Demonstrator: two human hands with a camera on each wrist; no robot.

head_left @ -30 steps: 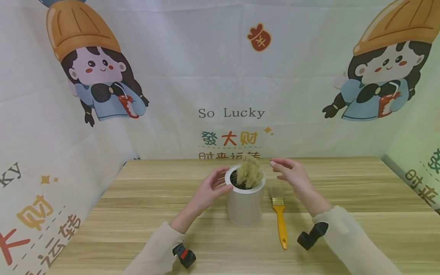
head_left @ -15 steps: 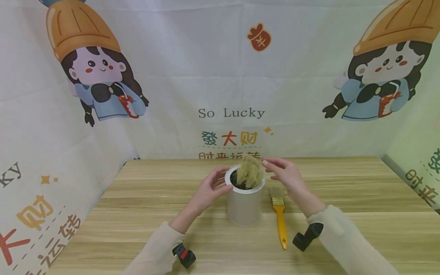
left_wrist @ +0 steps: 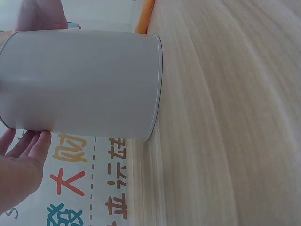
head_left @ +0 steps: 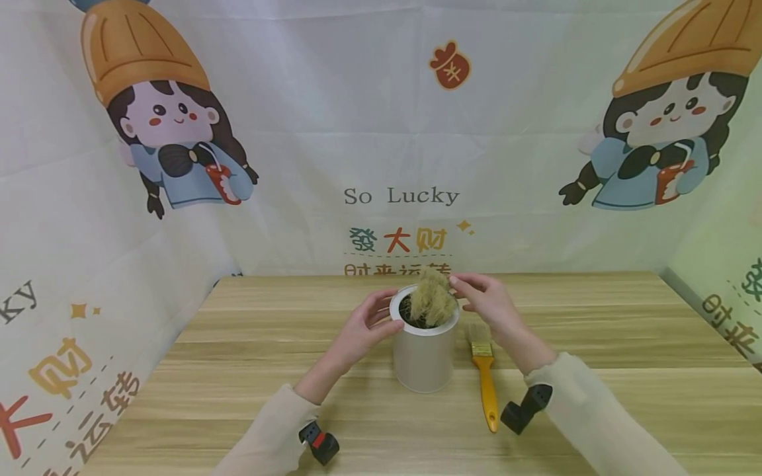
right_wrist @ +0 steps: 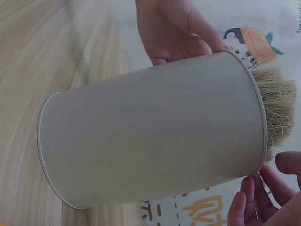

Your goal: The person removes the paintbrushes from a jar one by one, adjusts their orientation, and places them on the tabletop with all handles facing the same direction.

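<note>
A grey cylindrical pot (head_left: pixel 424 360) with a white rim stands upright on the table. Out of its dark opening rises a tuft of dry, straw-coloured fibres (head_left: pixel 431 301). My left hand (head_left: pixel 366 324) holds the pot's upper left side, thumb by the near rim and fingers curved round behind. In the right wrist view that left hand (right_wrist: pixel 176 30) lies against the wall below the rim. My right hand (head_left: pixel 491 304) is at the upper right side. The right fingertips (right_wrist: pixel 254 183) are right at the rim, and the thumb is raised beside the tuft.
A paintbrush (head_left: pixel 487 383) with a yellow handle lies on the wooden table (head_left: pixel 238 370) right of the pot, near my right forearm. A white printed cloth (head_left: pixel 297 165) hangs behind the table and along both sides.
My right hand has moved left, from a gap beside the pot to its rim next to the tuft. The left hand, pot and paintbrush have stayed put.
</note>
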